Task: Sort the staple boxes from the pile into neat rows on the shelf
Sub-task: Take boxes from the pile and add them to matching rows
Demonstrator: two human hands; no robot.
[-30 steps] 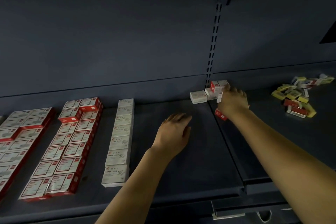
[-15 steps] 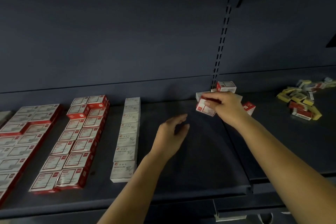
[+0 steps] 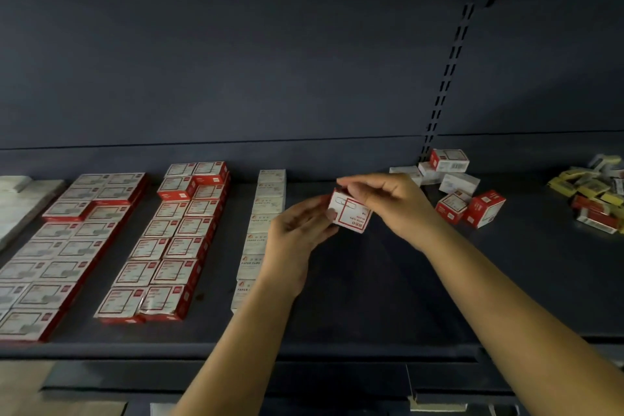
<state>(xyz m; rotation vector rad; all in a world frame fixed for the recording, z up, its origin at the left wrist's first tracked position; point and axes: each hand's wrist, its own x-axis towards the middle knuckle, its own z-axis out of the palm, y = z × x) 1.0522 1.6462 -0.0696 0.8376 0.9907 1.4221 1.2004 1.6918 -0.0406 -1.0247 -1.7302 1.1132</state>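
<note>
A red and white box [image 3: 351, 215] is held in the air above the dark shelf [image 3: 354, 280] between both hands. My right hand [image 3: 388, 203] pinches its top and right side. My left hand [image 3: 297, 233] grips its left side from below. The loose pile of red and white boxes [image 3: 459, 192] lies behind and to the right of my right hand. On the left, red and white boxes [image 3: 175, 240] lie in neat double rows, and a single row of white boxes [image 3: 261, 223] runs just left of my left hand.
A second heap of yellow, red and white small boxes [image 3: 594, 199] lies at the far right. Another double row of red boxes [image 3: 57, 253] fills the far left. A slotted upright [image 3: 445, 78] divides the back panel. The shelf's front edge [image 3: 236, 349] runs below my forearms.
My right hand lifted a box from the pile and carried it left. My left hand rose from the shelf and took hold of the same box.
</note>
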